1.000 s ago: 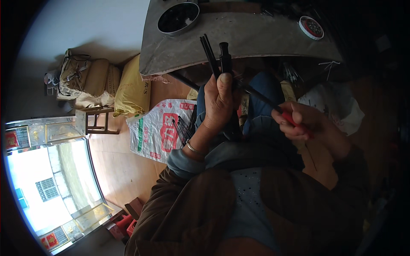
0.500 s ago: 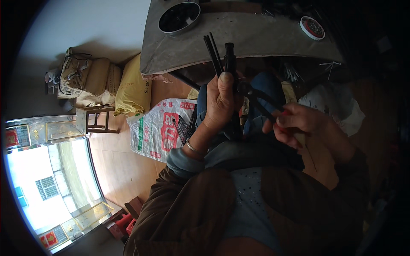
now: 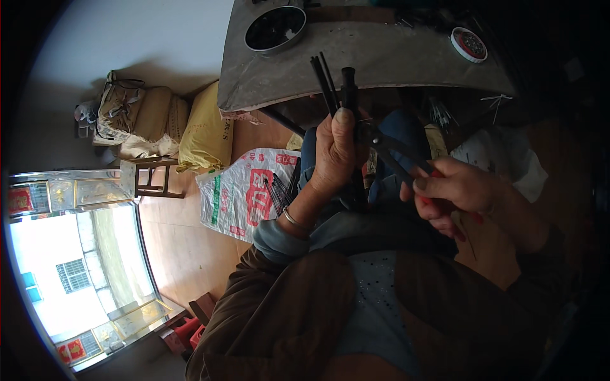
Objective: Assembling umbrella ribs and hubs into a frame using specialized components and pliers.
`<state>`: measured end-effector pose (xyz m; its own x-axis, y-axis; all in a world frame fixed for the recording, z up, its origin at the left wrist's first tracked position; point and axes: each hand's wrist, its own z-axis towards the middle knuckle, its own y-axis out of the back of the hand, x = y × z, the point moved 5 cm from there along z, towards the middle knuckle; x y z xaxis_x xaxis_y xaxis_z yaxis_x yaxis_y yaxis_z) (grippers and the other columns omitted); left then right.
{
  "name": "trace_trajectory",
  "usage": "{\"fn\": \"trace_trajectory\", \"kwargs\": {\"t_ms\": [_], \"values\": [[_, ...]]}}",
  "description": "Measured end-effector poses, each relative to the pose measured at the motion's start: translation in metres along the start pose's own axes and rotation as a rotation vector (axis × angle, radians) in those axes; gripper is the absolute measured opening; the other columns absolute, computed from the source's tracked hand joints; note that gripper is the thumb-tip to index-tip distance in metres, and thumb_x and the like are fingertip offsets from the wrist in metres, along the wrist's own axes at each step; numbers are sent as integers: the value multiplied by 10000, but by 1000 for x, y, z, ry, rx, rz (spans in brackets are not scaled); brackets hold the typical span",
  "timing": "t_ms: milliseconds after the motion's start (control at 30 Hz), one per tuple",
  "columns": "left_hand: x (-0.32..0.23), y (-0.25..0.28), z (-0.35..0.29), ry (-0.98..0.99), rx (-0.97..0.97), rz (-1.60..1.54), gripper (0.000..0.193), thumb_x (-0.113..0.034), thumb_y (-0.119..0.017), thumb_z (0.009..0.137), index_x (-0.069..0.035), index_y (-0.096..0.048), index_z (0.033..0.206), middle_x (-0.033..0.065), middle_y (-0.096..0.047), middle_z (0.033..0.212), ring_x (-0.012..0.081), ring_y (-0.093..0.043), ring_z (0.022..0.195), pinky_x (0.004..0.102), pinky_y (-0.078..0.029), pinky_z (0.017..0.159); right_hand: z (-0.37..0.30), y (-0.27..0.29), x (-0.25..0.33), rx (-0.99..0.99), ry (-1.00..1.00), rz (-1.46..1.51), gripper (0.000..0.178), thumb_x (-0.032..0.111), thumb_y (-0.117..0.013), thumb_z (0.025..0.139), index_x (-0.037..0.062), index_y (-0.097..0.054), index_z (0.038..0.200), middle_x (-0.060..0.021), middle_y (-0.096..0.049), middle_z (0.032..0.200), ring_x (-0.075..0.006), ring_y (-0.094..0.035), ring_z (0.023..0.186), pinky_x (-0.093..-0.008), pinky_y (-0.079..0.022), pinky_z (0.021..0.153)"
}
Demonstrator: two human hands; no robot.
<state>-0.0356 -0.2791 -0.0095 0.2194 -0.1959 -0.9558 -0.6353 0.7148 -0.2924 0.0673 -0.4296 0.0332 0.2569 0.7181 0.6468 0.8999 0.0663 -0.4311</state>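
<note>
My left hand (image 3: 335, 152) is closed around a bundle of thin black rods (image 3: 325, 86) and a thicker black tube (image 3: 349, 89) with a flared top. All of them point up and away from me, above my knees. My right hand (image 3: 454, 187) grips a pair of pliers (image 3: 395, 160) with red handles and dark metal arms. Their jaws meet the dark tube just right of my left fingers. What exactly lies between the jaws is too dark to make out.
Ahead stands a grey table (image 3: 375, 60) bearing a round pan (image 3: 275, 30) of dark bits and a small white-rimmed dish (image 3: 469, 45). More black rods (image 3: 279, 193) lie on a printed white sack (image 3: 238, 197) at left. Beyond are a wooden stool (image 3: 151, 178) and a yellow sack (image 3: 208, 130).
The whole view has shifted slightly, so most things appear a little farther right. Both hands keep their holds, and the handles of the pliers look somewhat closer together.
</note>
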Motion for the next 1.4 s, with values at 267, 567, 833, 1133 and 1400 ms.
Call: {"fn": "trace_trajectory", "kwargs": {"t_ms": [267, 567, 833, 1133, 1400], "values": [[5, 13, 4, 11, -38, -9, 519, -548, -394, 964, -57, -539, 882, -20, -474, 568, 53, -413, 414, 206, -299, 382, 15, -12, -7, 35, 19, 102, 353, 387, -481, 978, 35, -472, 958, 40, -375, 558, -53, -378, 436, -234, -375, 416], [0, -8, 2, 52, -5, -15, 515, -543, -393, 966, -61, -532, 850, -24, -459, 530, 53, -412, 406, 204, -296, 390, -22, 13, 25, -193, -164, -353, 231, 256, -535, 960, 45, -462, 899, 11, -476, 602, -66, -463, 463, -249, -431, 404], [4, -12, 7, -68, -21, 156, 552, -571, -355, 964, -51, -537, 926, -14, -421, 516, 65, -386, 401, 221, -305, 378, -32, 5, 62, -483, 109, -1303, 188, 153, -535, 934, -25, -480, 962, -157, -571, 673, -285, -613, 624, -385, -492, 625], [5, 2, 11, -42, -64, -41, 581, -597, -370, 945, -42, -538, 950, -20, -381, 526, 69, -343, 398, 234, -295, 367, -33, 16, 40, -927, 633, -1306, 294, -13, -636, 780, 47, -433, 983, -110, -569, 735, -285, -640, 675, -388, -495, 594], [6, -2, 10, -40, -128, -190, 468, -482, -532, 935, -18, -593, 928, 34, -642, 780, 85, -585, 653, 231, -495, 584, -28, 4, 60, -1088, 895, -1591, 460, -62, -708, 641, 105, -449, 983, -75, -498, 944, -248, -547, 935, -389, -398, 840]]}}
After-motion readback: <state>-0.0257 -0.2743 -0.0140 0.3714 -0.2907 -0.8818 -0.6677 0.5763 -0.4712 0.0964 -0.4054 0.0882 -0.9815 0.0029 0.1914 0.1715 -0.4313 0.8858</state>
